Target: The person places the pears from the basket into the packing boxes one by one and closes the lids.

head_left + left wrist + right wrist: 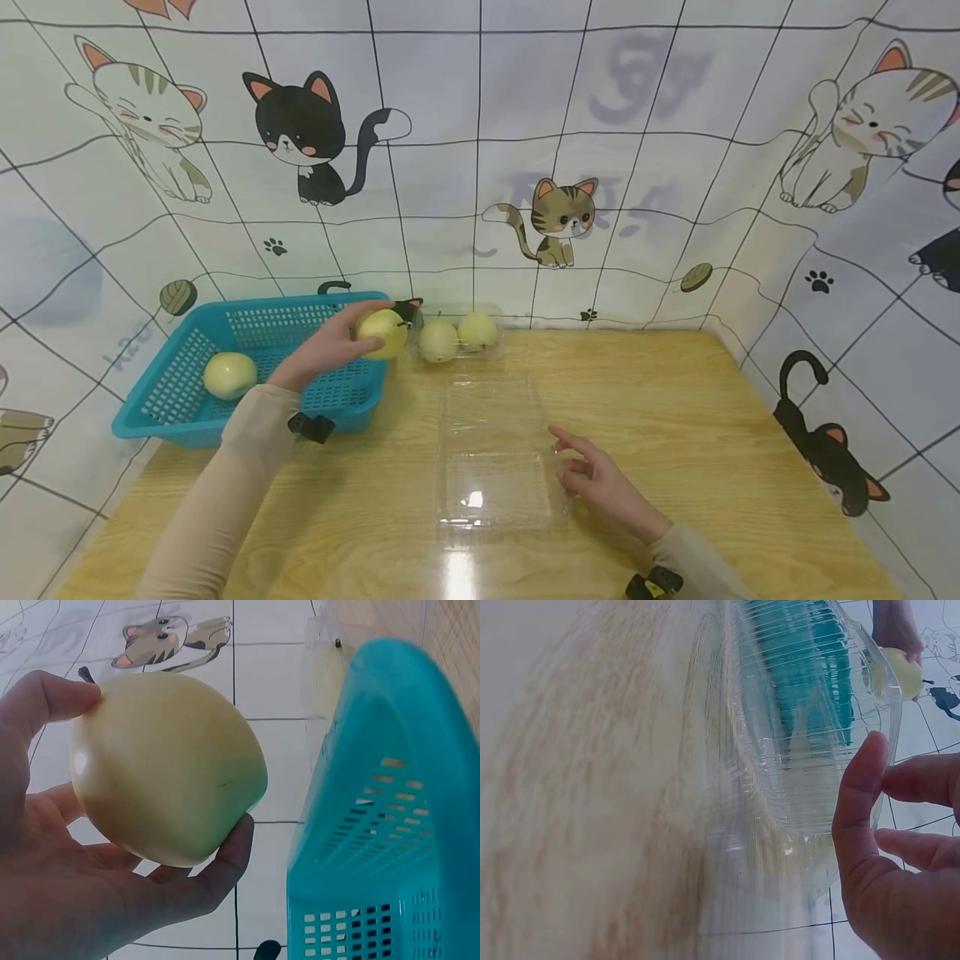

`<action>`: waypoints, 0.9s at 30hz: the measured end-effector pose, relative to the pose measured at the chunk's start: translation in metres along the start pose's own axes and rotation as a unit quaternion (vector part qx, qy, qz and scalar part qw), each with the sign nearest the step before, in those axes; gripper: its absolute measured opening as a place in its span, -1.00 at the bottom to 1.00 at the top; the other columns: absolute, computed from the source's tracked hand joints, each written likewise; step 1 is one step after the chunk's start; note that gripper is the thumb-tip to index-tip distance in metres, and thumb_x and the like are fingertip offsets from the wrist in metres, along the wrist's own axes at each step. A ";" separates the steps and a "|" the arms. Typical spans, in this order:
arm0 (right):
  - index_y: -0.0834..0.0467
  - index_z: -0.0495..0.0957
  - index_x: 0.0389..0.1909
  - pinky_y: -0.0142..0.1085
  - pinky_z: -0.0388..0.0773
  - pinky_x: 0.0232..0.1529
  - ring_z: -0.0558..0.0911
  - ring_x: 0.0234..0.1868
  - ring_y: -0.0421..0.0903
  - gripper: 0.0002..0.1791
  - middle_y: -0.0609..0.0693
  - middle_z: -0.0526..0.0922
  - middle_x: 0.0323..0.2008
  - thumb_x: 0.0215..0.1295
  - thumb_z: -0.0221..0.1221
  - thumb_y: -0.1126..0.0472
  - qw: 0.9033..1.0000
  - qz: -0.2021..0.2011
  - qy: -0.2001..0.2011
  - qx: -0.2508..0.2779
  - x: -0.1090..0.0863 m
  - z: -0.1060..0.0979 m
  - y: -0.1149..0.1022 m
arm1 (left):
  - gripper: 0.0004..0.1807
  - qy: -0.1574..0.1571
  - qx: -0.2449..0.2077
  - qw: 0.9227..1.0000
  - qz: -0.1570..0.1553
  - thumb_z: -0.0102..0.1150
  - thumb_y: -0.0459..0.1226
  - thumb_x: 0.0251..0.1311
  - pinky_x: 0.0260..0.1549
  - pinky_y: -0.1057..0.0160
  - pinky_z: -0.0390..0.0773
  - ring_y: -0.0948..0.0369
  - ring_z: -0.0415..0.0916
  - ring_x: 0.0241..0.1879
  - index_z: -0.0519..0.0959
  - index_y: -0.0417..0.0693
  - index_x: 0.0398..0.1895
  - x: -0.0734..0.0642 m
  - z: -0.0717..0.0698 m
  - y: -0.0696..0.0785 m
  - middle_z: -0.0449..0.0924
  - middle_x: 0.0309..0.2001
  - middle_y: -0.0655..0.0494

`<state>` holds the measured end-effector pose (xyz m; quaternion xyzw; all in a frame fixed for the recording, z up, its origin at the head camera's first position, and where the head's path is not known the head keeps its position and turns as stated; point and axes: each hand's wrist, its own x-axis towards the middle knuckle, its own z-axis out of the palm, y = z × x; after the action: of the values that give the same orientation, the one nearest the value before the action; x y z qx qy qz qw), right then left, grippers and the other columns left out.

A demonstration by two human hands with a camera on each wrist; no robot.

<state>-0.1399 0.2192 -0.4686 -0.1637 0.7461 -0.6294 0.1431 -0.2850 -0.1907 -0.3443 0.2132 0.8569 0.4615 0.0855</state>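
Observation:
My left hand point(330, 346) holds a yellow pear point(384, 335), fingers and thumb spread round it, over the right rim of the blue basket point(352, 408). The pear's dark stem shows beside a fingertip in the left wrist view. My right hand point(607, 492) is at the right edge of an open clear plastic container point(495, 492) on the table. In the right wrist view, fingers point(860, 802) pinch the container's rim. Two more pears point(438, 340) sit in a clear container point(491, 354) by the wall.
Another pear point(230, 376) lies in the left part of the basket. A wooden table point(637, 392) bears everything. Behind it and at both sides stand walls point(450, 167) covered with a cat-patterned sheet.

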 end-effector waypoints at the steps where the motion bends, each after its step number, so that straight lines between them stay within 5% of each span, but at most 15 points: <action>1: 0.34 0.00 0.46 -0.33 0.56 -0.36 0.51 -0.32 -0.16 -0.30 0.41 0.15 0.18 0.36 0.03 0.46 1.000 0.001 0.001 0.000 0.000 0.000 0.000 | -0.37 -0.002 0.000 1.000 0.004 0.11 -0.33 0.31 -0.35 0.07 0.43 -0.04 0.30 -0.16 0.23 0.04 0.44 0.000 0.002 0.001 0.21 0.27 -0.13; 27: 0.37 -0.02 0.46 -0.31 0.57 -0.38 0.52 -0.35 -0.17 -0.31 0.43 0.15 0.16 0.37 0.03 0.47 1.000 -0.017 -0.002 0.009 0.001 -0.001 0.002 | -0.37 -0.036 0.003 0.998 0.043 0.17 -0.29 0.27 -0.18 0.04 0.42 0.01 0.31 -0.03 0.28 0.08 0.41 -0.001 0.043 0.008 0.21 0.34 -0.02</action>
<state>-0.1414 0.2194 -0.4705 -0.1763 0.7371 -0.6381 0.1359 -0.2675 -0.1554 -0.3618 0.2669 0.8446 0.4541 0.0959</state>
